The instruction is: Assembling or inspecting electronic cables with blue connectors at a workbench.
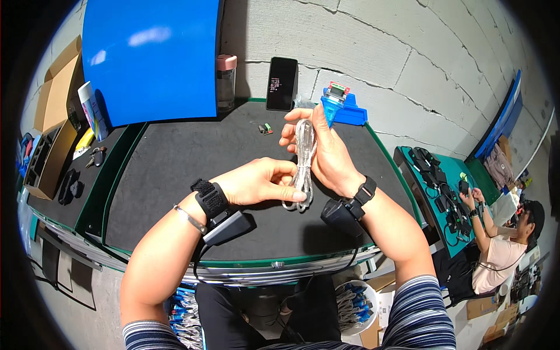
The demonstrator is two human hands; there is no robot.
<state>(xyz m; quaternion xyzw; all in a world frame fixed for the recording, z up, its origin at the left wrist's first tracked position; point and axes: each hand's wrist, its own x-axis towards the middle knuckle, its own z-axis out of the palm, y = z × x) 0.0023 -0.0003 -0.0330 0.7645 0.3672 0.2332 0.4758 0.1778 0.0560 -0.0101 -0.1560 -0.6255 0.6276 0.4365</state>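
A coiled, clear-grey cable bundle [304, 149] is held upright above the dark work mat [192, 151]. My left hand [256, 179] is closed on its lower end, thumb and fingers pinching the loops. My right hand [331, 156] holds the upper part of the bundle against its palm, with some fingers spread behind it. Between its thumb and index finger rises a translucent blue connector [331, 108] on the cable. A small green terminal block [336, 88] with a red edge tops the connector. Farther back on the mat lie small green and black pieces [265, 129].
A phone [282, 83] and a pink-lidded jar [226, 83] stand at the back, by a blue bin [352, 111]. On the left are a cardboard box [55, 125] and spray can [93, 111]. Below, a white bucket [366, 291] holds cables. A co-worker [496, 256] sits at right.
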